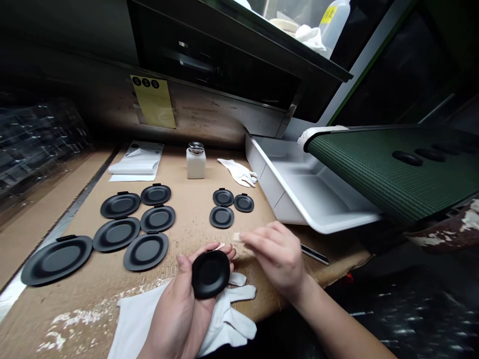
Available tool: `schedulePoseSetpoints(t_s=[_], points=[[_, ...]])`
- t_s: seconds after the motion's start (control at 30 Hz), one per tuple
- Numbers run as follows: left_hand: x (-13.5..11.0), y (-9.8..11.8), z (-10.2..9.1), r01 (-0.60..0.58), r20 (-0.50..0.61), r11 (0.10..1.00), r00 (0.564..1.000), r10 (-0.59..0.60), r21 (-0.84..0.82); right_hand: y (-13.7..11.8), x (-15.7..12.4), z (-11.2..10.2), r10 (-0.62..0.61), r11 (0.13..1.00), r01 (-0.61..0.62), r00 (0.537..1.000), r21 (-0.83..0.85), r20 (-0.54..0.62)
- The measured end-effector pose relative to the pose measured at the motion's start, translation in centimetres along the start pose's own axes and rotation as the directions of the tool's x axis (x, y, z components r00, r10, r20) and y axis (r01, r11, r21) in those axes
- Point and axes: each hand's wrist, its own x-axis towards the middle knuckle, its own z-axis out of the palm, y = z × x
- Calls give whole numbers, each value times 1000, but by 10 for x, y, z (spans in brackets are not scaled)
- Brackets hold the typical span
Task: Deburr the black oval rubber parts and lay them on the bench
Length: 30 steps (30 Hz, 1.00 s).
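Observation:
A black rounded part with a shallow dish shape (210, 274) rests in my left hand (183, 304), held between thumb and fingers with the palm turned up. My right hand (279, 254) is raised to the right of it, thumb and fingers pinching a small cream-coloured block (237, 237). The block is apart from the black part. Beneath my left hand lies a white glove (234, 311), partly hidden. Ahead, a group of three black parts (222, 217) lies flat on the cardboard-covered table (190, 214). Several more black parts (145, 252) lie to the left.
At the back stand a white square bottle with a metal top (196, 162), white sheets (136, 162) and another white glove (239, 172). A white tray (288, 199) sits to the right, beside a green conveyor belt (374, 164) carrying black pieces. A dark flat strip (315, 254) lies near the table edge.

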Motion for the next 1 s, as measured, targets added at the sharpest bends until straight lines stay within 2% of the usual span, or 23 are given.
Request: schedulePoseSetpoints(t_s=[0.07, 0.2, 0.33, 0.47, 0.57, 0.67, 0.73, 0.83, 0.87, 0.93, 1.0], points=[[-1, 0, 1, 17, 1, 1000, 1000, -17, 0, -1, -6, -6, 47, 998, -47, 999, 34, 9], [2, -1, -3, 57, 54, 996, 997, -54, -61, -14, -11, -6, -84, 996, 83, 990, 19, 111], [6, -4, -9, 42, 109, 998, 993, -36, -52, -15, 3, 7, -148, 982, 160, 982, -105, 116], [5, -5, -9, 1, 60, 1000, 998, 1, -30, -12, 15, 13, -163, 977, 178, 978, -115, 129], [2, -3, -6, 15, 58, 999, 998, -13, -44, -18, 4, 9, -113, 992, 119, 984, -41, 139], [0, -1, -4, 30, 49, 998, 998, -28, -50, -18, -20, -1, -91, 993, 78, 983, 90, 157], [-1, 1, -3, 18, 25, 999, 1000, -17, -43, -8, -35, -7, -14, 990, 2, 996, 144, 86], [-2, 3, -2, 6, 31, 999, 1000, -4, -45, 10, -50, -8, 171, 985, -167, 982, 48, -76], [-2, 3, -2, 6, 39, 999, 999, -4, -50, 13, -53, -8, 189, 982, -191, 979, -10, -77], [-3, 3, -2, -5, 42, 998, 999, 8, -70, 14, -57, -7, 141, 987, -137, 989, -79, 44], [-3, 3, -4, 0, 37, 994, 999, 4, -106, 12, -61, -10, 52, 998, -44, 982, -49, 180]])
